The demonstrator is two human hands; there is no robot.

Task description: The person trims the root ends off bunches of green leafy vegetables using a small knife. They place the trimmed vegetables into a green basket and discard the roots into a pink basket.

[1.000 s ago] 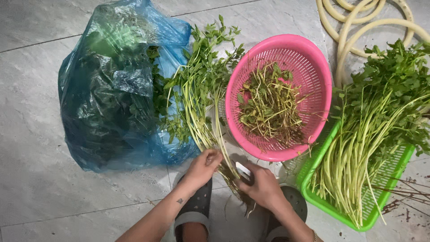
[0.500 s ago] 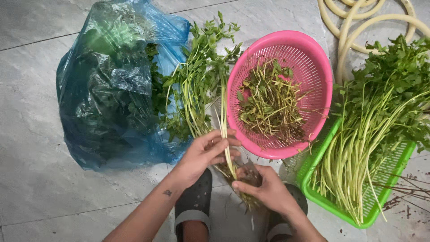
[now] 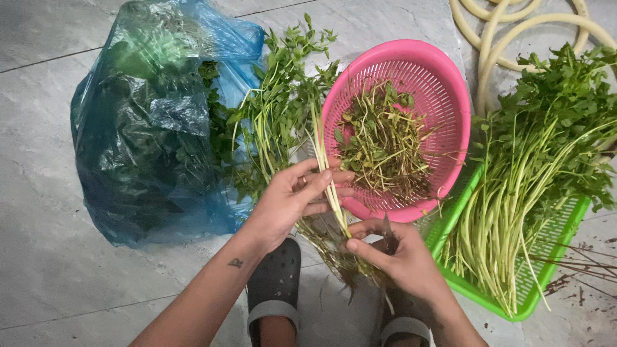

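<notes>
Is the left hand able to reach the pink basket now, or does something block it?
Probably yes: the left hand lies beside the pink basket, fingertips near its rim. But it grips green stems, so it is not free.

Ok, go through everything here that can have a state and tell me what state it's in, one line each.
Blue plastic bag: open, stuffed with greens.
Pink colander: upright, holding trimmed scraps.
Green basket: filled with long-stemmed greens.
Bundle of stems: lying on the floor, roots toward the person.
Left hand: closed on a pale stem.
Right hand: closed around a small blade at the roots.
Hose: coiled.
</notes>
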